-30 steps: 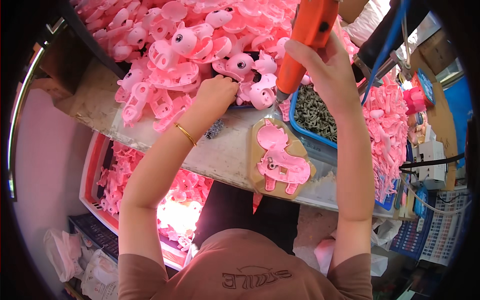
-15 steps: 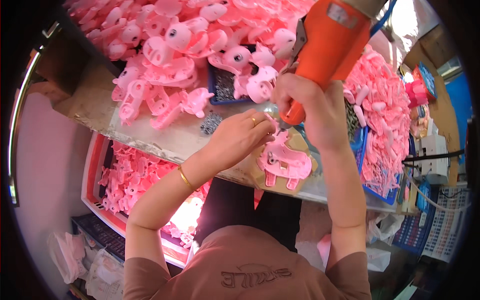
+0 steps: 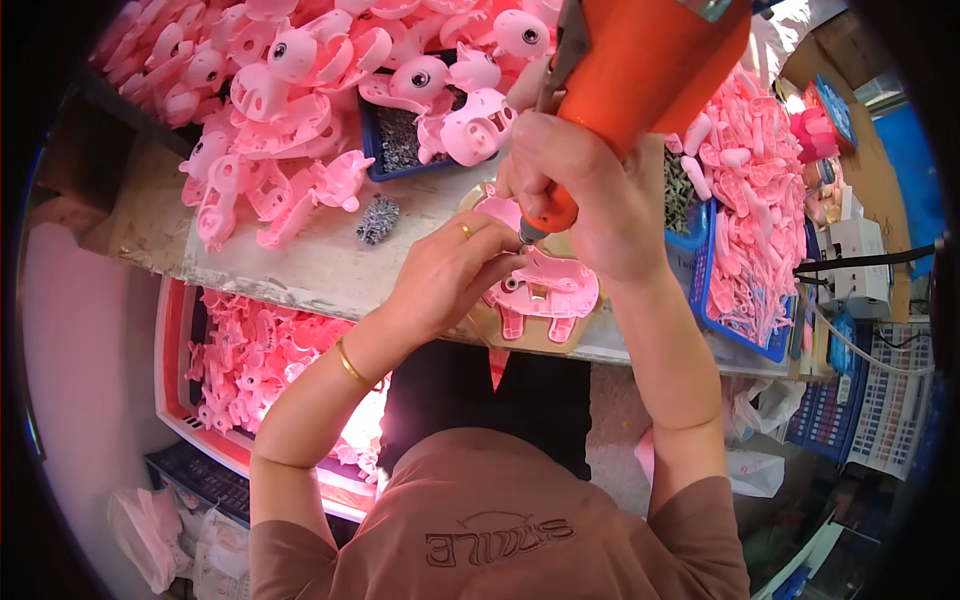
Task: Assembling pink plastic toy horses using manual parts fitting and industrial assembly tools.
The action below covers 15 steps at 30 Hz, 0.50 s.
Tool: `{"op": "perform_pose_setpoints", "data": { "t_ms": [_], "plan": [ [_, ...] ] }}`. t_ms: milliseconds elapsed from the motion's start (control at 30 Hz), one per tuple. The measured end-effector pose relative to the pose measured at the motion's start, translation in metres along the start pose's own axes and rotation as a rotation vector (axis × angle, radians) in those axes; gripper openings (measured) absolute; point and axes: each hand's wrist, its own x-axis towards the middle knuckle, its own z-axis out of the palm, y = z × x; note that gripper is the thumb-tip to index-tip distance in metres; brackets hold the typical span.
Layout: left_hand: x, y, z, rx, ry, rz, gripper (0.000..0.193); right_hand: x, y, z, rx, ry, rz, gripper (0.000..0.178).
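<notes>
My right hand [image 3: 600, 185] is wrapped round an orange power screwdriver [image 3: 650, 65], its tip pointing down. At that tip the fingers of my left hand [image 3: 440, 268] are pinched together. Whatever they hold, if anything, is too small to make out. Under both hands lies a pink plastic toy half-shell [image 3: 555, 292], shaped like an animal with stubby legs, its hollow side up. It rests in a tan holder [image 3: 538, 332] at the table's front edge. The hands and the tool partly hide the shell's upper part.
Small grey screws [image 3: 378, 220] lie heaped left of my left hand. Behind is a blue tray [image 3: 376, 160] of screws, beside piled pink toy parts [image 3: 290, 110]. At right, a blue basket [image 3: 703, 285] carries more pink pieces. A red-rimmed crate [image 3: 172, 350] sits lower left.
The whole view has shifted, so the table appears farther left and higher. The screwdriver tip has come slightly closer to the middle of the shell, my left fingertips staying beside it.
</notes>
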Motion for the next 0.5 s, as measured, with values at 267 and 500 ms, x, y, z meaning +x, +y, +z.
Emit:
{"op": "perform_pose_setpoints", "data": {
  "t_ms": [267,500],
  "plan": [
    [-0.004,0.003,0.004,-0.054,-0.083,-0.025,0.021,-0.004,-0.01,-0.002,0.011,-0.01,0.048,0.019],
    [0.002,0.026,0.004,0.131,-0.128,0.019,0.038,-0.036,-0.001,-0.026,-0.14,0.055,0.051,0.018]
  ]
}}
